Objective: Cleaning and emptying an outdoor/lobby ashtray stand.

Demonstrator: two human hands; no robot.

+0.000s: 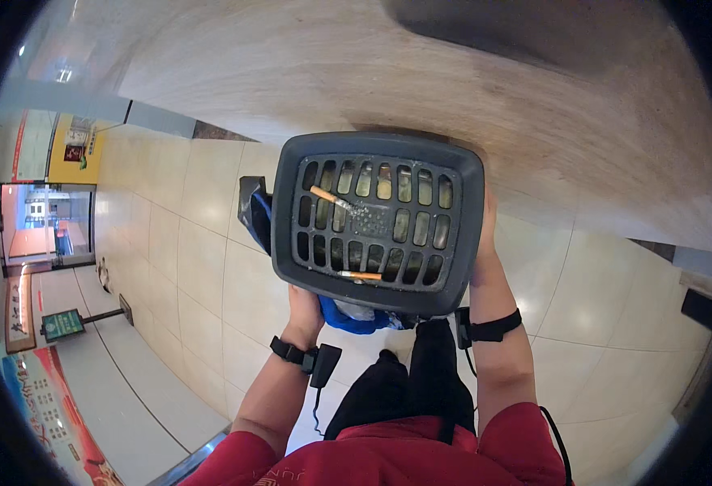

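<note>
A dark grey plastic ashtray bin (377,301) is before me, its slotted top facing up. One cigarette butt (325,194) lies across the slots at the upper left and another cigarette butt (362,276) near the lower edge. Grey ash is scattered around the middle. My left hand (306,310) supports the bin from its lower left, with the fingers hidden beneath. Along the right side, my right hand (488,219) grips it, mostly covered by the rim. Blue plastic or cloth (356,317) shows under the near edge, and a black plastic bag piece (252,209) juts out left.
A wood- or stone-patterned wall panel (240,79) rises just beyond the bin. Cream tiles (204,285) cover the floor. To the left stand a green sign on a post (64,325) and a glass doorway (49,225). Black straps with devices (325,363) circle both wrists, trailing cables.
</note>
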